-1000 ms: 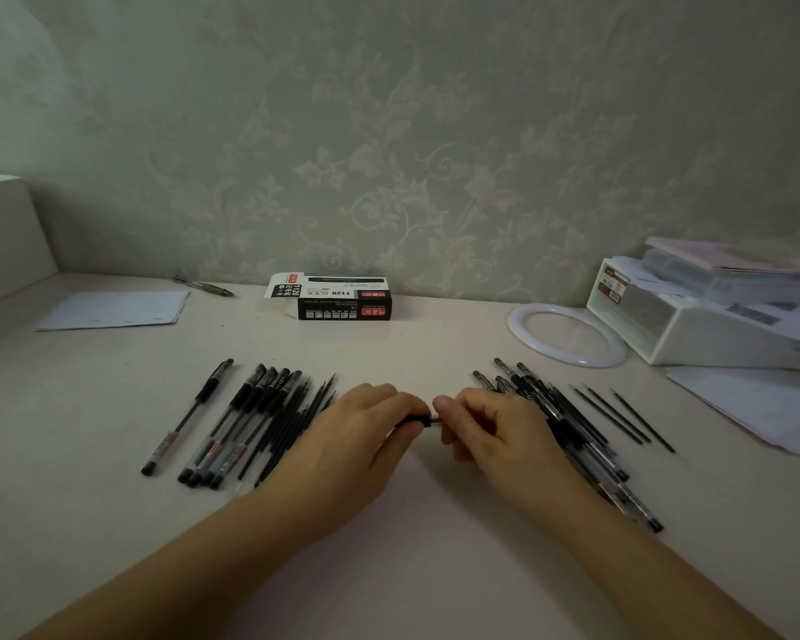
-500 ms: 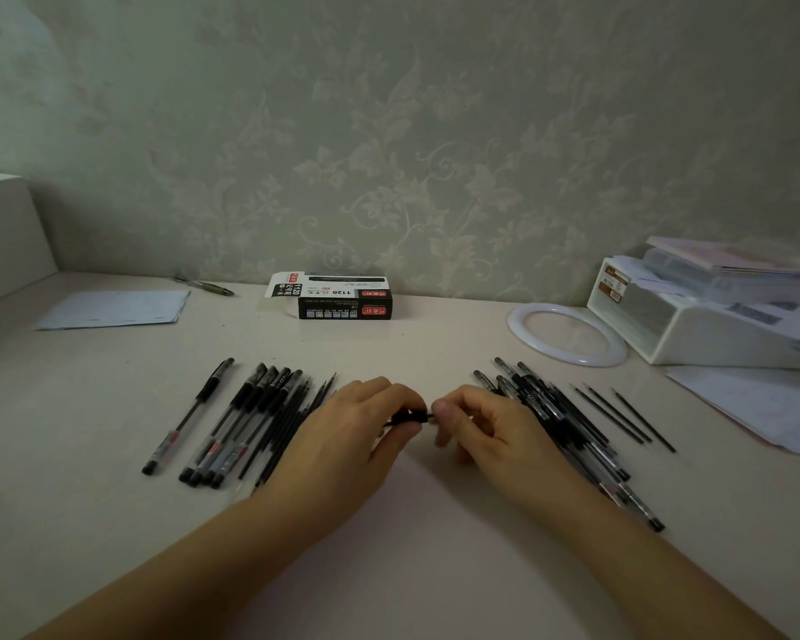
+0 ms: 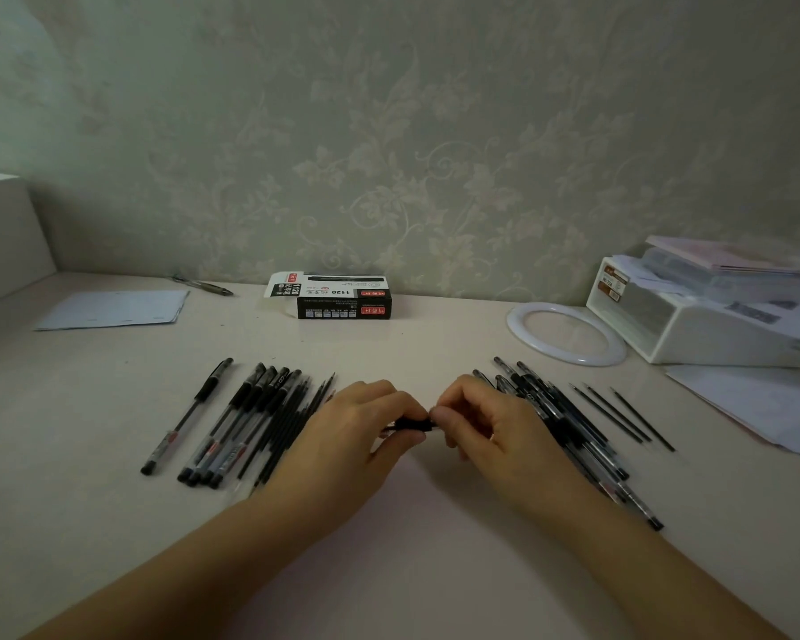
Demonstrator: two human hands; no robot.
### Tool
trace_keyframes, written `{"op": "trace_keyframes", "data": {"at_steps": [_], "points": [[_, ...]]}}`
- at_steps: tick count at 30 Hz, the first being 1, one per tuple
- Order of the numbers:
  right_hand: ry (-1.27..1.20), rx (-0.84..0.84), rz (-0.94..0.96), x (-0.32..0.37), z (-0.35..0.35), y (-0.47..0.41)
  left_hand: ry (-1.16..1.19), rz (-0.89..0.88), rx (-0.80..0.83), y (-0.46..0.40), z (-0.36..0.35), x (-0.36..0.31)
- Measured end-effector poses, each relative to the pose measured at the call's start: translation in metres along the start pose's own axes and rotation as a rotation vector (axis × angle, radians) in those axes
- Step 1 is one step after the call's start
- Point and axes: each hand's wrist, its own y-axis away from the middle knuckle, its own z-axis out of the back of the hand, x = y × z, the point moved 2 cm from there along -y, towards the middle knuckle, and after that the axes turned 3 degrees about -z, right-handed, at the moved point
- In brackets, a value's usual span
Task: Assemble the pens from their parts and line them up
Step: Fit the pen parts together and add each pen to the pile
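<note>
Just one view here, a wide-angle head cam that's looking forward and down over the worktop [image 3: 112,524] toward the wallpapered wall [image 3: 435,131]. It's sitting pretty close in, with both forearms reaching in from the bottom edge.

We see two bare forearms, without sleeves, coming in from five and seven o'clock. The left hand [image 3: 356,436] and the right hand [image 3: 495,431] wear no gloves.
</note>
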Motion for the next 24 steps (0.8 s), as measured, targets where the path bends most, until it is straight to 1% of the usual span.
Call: {"op": "trace_keyframes", "data": {"at_steps": [3, 6, 8, 12, 15, 17, 19, 21, 22, 24], "points": [[0.085, -0.051, 0.052, 0.004, -0.001, -0.001, 0.040, 0.034, -0.050, 0.000, 0.000, 0.000], [0.167, -0.021, 0.130, 0.004, -0.001, -0.002, 0.048, 0.047, -0.055, 0.000, 0.000, 0.000], [0.138, -0.005, 0.135, 0.003, 0.001, -0.001, 0.044, 0.029, -0.056, 0.000, 0.001, -0.002], [-0.026, -0.005, 0.044, 0.001, 0.001, 0.000, 0.011, -0.001, -0.079, -0.002, 0.004, -0.004], [-0.087, 0.000, -0.072, -0.001, -0.003, -0.001, -0.048, -0.016, -0.075, -0.003, 0.006, -0.003], [-0.124, -0.003, -0.113, 0.000, -0.007, -0.002, -0.052, -0.017, -0.082, -0.003, 0.006, -0.002], [-0.035, -0.089, -0.078, 0.000, -0.008, -0.003, -0.047, 0.004, -0.106, -0.003, 0.005, 0.000], [0.133, -0.190, -0.033, -0.005, -0.005, -0.004, -0.071, 0.058, -0.122, -0.002, 0.004, 0.004], [0.223, -0.211, -0.036, -0.008, -0.003, -0.005, -0.082, 0.088, -0.124, -0.001, 0.004, 0.007], [0.367, -0.179, -0.078, -0.015, -0.001, -0.005, -0.088, 0.133, -0.130, 0.000, 0.005, 0.012]]}}
